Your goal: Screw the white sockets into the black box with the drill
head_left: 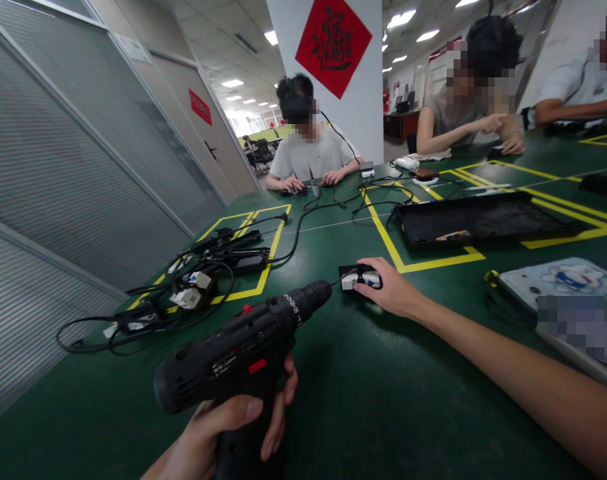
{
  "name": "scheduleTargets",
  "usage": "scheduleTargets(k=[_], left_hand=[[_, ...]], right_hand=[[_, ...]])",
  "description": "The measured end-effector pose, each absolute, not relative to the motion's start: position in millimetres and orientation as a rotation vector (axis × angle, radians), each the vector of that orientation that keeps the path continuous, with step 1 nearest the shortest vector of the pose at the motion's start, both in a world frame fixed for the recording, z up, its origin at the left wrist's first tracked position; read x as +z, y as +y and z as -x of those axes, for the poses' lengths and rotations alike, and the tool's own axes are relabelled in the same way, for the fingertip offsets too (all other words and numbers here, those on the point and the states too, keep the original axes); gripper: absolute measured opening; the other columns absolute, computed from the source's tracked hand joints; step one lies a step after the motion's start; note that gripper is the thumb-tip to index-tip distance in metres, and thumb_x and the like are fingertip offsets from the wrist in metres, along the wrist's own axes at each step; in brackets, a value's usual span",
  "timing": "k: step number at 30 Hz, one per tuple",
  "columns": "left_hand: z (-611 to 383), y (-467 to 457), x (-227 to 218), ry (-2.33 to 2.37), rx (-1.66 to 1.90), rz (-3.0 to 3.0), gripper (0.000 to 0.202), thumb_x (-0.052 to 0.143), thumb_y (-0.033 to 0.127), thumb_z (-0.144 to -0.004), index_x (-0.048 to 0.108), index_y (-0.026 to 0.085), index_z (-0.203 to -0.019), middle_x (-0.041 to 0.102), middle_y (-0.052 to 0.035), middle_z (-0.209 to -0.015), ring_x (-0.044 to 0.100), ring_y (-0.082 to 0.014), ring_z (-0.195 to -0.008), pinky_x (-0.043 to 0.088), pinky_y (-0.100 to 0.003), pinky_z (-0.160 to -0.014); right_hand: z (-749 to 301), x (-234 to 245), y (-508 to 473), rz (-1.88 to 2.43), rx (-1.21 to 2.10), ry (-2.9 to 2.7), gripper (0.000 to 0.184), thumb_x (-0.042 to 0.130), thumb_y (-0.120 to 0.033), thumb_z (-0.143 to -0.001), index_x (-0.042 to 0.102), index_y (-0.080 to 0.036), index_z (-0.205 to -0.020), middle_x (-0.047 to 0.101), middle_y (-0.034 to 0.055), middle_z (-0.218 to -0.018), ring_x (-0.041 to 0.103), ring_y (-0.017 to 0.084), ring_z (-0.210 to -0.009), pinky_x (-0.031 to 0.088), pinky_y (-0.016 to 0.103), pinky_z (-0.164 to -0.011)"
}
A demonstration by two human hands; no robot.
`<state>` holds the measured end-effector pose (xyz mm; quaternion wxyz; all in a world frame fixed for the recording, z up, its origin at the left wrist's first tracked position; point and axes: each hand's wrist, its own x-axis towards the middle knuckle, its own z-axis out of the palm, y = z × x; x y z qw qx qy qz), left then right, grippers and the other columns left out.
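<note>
My left hand is wrapped round the grip of a black cordless drill with red buttons. The drill points away to the right, and its thin bit ends at or just beside a small black-and-white block lying on the green table. My right hand holds that block from its right side, thumb in front and fingers behind. Whether the bit touches the block I cannot tell. Similar white blocks lie among black cables further left.
Black cables and parts sit within yellow tape at left. A shallow black tray lies at right, near a pouch with a cartoon print. Across the green table people work, one person straight ahead.
</note>
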<state>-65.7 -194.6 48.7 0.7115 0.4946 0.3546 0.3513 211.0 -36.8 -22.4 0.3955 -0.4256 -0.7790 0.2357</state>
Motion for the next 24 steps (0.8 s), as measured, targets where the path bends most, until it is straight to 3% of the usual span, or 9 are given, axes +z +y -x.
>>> scheduleTargets(k=[5,15,20,24], left_hand=[[64.2,-197.6,54.9,0.832,0.740,-1.183,0.041,0.050,0.034,-0.078,0.045,0.012,-0.112,0.060,-0.0094,-0.074,0.054,-0.0144,-0.049,0.045,-0.032,-0.055],[64.4,-199.8,55.4,0.920,0.696,-1.281,0.045,0.049,0.039,-0.079,0.045,0.012,-0.115,0.060,-0.0121,-0.090,0.057,-0.0139,-0.051,0.045,-0.030,-0.057],[63.4,-201.2,56.5,0.955,0.692,-1.270,0.044,0.048,0.039,-0.079,0.047,0.012,-0.114,0.059,-0.0062,-0.068,0.055,-0.0162,-0.052,0.046,-0.032,-0.060],[63.4,-201.8,54.4,0.991,0.735,-1.233,0.044,0.052,0.038,-0.076,0.050,0.013,-0.113,0.059,-0.0067,-0.071,0.055,-0.0159,-0.049,0.046,-0.034,-0.060]], right_hand=[[-210.7,-22.9,-35.6,1.070,0.594,-1.966,0.045,0.066,-0.034,-0.083,0.047,-0.023,-0.122,0.048,0.0047,-0.112,0.051,0.018,-0.098,0.044,0.032,-0.088],[-210.3,-20.3,-36.1,1.062,0.586,-1.967,0.043,0.065,-0.034,-0.084,0.047,-0.021,-0.121,0.048,0.0054,-0.111,0.051,0.018,-0.097,0.044,0.032,-0.086],[-209.6,-22.7,-34.6,1.044,0.551,-1.965,0.042,0.067,-0.032,-0.083,0.048,-0.021,-0.119,0.049,0.0047,-0.109,0.050,0.017,-0.098,0.043,0.032,-0.088],[-210.7,-22.5,-35.3,1.043,0.581,-1.968,0.043,0.067,-0.033,-0.083,0.048,-0.022,-0.119,0.049,0.0046,-0.110,0.051,0.017,-0.097,0.043,0.031,-0.087]])
